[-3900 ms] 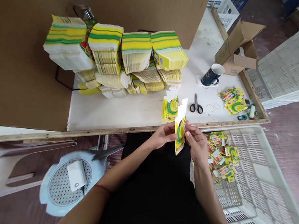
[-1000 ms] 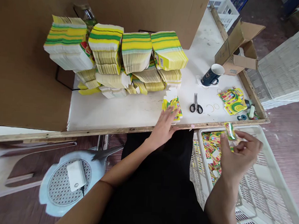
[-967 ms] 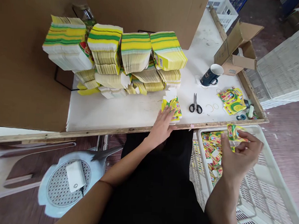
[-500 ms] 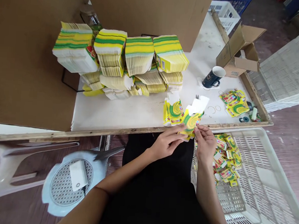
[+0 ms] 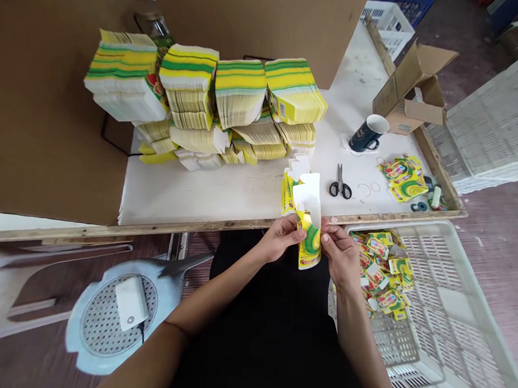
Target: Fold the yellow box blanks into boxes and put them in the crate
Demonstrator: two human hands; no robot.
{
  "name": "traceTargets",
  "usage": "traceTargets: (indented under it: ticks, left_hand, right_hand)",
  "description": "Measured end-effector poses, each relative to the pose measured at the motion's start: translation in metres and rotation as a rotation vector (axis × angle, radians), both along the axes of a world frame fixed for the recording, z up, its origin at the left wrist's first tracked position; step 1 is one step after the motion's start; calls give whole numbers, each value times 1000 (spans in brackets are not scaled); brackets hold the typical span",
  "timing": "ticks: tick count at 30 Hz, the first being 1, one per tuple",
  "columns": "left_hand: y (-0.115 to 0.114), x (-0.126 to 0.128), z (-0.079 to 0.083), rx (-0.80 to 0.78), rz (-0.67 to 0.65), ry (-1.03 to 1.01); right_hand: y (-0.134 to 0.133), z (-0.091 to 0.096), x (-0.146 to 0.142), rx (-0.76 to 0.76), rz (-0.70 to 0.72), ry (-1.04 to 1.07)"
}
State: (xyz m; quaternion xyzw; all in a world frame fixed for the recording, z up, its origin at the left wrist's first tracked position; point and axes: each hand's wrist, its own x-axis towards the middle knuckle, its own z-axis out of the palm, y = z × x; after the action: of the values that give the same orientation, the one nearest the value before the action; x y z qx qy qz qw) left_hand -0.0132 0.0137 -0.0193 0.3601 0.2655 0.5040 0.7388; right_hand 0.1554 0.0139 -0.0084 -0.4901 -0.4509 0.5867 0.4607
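Observation:
Between my hands, at the table's front edge, is a yellow and green printed carton point(image 5: 311, 244) with white inner flaps showing at its top. My left hand point(image 5: 280, 237) grips its left side with thumb and fingers. On its right side, the fingers of my right hand point(image 5: 340, 254) pinch the edge. Just behind it a small pile of flat cartons point(image 5: 288, 187) lies on the table, partly covered by the one I hold. A pair of black-handled scissors point(image 5: 340, 184) rests to the right.
Stacked bundles of cartons point(image 5: 241, 93) stand at the back. A dark mug point(image 5: 366, 136), an opened cardboard box point(image 5: 400, 103) and loose cartons point(image 5: 404, 178) are on the right. Below, a white crate point(image 5: 450, 299) holds folded cartons. A stool point(image 5: 100, 348) carries a white device point(image 5: 132, 303).
The carton has moved left and down towards me, turned more upright, and its side is now angled open. The scissors have come into full view.

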Motion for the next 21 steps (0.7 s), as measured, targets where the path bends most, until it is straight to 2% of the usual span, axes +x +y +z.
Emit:
traceTargets:
  ticks: [5,9,12,16,18,21]
  left_hand:
    - [1,2,0,10,62,73]
    - [1,3,-1,44,127,236]
    - [0,8,-3,25,167,314]
    - [-3,13,-2,16,265,325]
    - [-5,11,1,30,294,346]
    - [-6,3,6,92,228,371]
  right_hand:
    - [0,3,0,64,12,-86]
    - [-3,1,-3,72,-4,-120]
    - [-4,-3,-4,50,-59,-159]
    - [-3,-5,-4,119,-134,-231]
    - [-1,-5,-1,167,-113,-255]
    - [3,-4,6,223,-21,-284]
